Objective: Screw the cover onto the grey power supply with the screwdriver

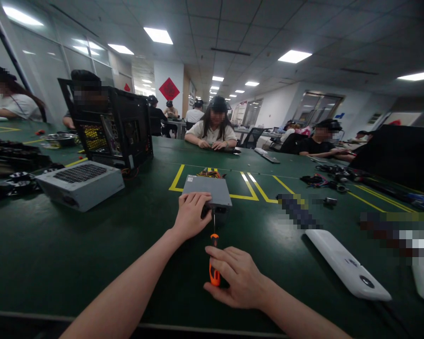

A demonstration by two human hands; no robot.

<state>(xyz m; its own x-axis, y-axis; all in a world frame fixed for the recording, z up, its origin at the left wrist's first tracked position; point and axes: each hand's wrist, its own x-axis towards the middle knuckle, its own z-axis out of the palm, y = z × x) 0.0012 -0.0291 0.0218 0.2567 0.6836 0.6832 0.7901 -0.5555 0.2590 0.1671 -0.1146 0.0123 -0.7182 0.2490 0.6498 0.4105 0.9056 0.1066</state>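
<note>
A small grey computer power supply [212, 186] lies on the green table, its bundle of coloured cables [212, 173] at the far side. My left hand [193, 214] grips its near left corner, fingers on top and thumb at the near face. An orange and black screwdriver [215, 278] points away from me, its shaft reaching the power supply's near face. My right hand [235, 275] holds the screwdriver's handle between fingers and thumb. Whether the tip sits in a screw is too small to tell.
A larger power supply [83, 186] and an open black computer case [109, 125] stand at left. To the right lie a white handheld device [348, 263], loose cables [330, 179] and a small metal cylinder [329, 201]. Yellow tape [245, 197] marks the table. A person [215, 127] sits opposite.
</note>
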